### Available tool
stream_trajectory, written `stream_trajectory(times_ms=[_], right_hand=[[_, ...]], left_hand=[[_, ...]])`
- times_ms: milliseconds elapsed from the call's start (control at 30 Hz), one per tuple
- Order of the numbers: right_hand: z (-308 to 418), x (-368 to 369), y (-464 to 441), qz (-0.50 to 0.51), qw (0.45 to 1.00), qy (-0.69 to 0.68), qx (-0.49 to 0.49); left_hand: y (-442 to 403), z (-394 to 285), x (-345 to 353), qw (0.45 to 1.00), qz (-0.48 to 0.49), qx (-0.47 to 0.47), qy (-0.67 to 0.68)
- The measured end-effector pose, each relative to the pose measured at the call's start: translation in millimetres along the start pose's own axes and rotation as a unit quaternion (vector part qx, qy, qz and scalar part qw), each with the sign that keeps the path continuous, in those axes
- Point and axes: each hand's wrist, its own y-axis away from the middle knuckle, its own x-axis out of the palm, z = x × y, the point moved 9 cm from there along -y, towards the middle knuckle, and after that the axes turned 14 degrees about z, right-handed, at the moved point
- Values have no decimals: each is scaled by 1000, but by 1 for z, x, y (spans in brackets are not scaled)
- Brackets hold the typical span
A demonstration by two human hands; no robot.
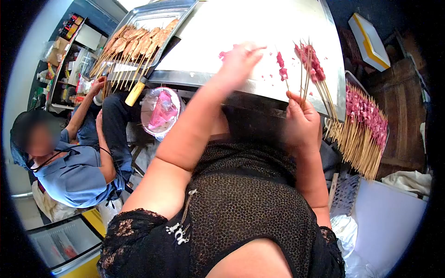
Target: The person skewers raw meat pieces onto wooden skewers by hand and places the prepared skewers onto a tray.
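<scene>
The left hand (238, 62) is badly blurred over the bench (204, 34); its fingers reach out toward the right, but whether they pinch anything I cannot tell. Some red meat (222, 56) shows at its far edge, the rest covered by the hand. The right hand (303, 124), at the near edge of the bench, is closed around thin sticks (303, 85); their lower ends are hidden in the grip, and their exact number is hard to make out.

The part-threaded skewer (282, 66) lies between the two hands, its meat beyond the right hand's fingertips and its stick running down toward them; I cannot tell whether they hold it. Just right of it, a cluster of meat skewers (317, 69) lies on the bench, partly crossed by the sticks. Farther right, rows of loaded skewers (366, 111) hide most of their tray. At the left, the tray of browned skewers (143, 41) is cut off at the top.
</scene>
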Motion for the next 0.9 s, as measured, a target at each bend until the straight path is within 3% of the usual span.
stream_trajectory(times_ms=[33,67,100,167,200,333,400,433,500,533,633,667,700,733,767,833,900], right_hand=[[4,-2,1,-1,1000,-4,-1],[7,-3,2,-3,1000,-8,-2],[0,-1,5,-6,1000,-23,4],[2,-2,0,-10,1000,-4,-3],[3,-2,-1,-11,1000,-2,-3],[4,1,-1,-4,1000,22,-8],[5,0,0,-5,1000,22,-15],[4,-1,1,-1,1000,12,-9],[2,-3,1,1,1000,3,-3],[0,-3,1,5,1000,7,-2],[-5,-1,2,12,1000,14,-1],[-5,1,1,15,1000,17,-3],[-5,1,1,14,1000,15,-3],[-5,3,1,24,1000,17,2],[-6,5,1,35,999,20,8],[-8,9,3,49,998,40,12],[-8,15,2,64,996,58,13]], left_hand=[[-1,0,1,1000,2,1,2],[5,-3,-23,991,-55,11,-124],[9,-7,-28,990,-47,0,-132],[3,0,-33,986,-16,-103,-130],[1,-23,-30,952,-36,-30,-302],[-19,-16,-14,947,-4,31,-318],[-25,-12,10,879,98,19,-466],[-26,-15,10,879,99,20,-466],[-27,-8,-2,830,97,-106,-539],[-26,-15,-2,829,97,-105,-540],[-18,-8,-8,860,123,-165,-467],[-16,-3,-19,941,74,-139,-301],[-13,-2,-29,986,23,-109,-123],[-10,3,-36,994,-7,-106,-18],[-8,5,-39,994,-6,-108,-18],[-3,14,-49,966,-73,-78,237],[-4,17,-48,958,-61,-60,272]])
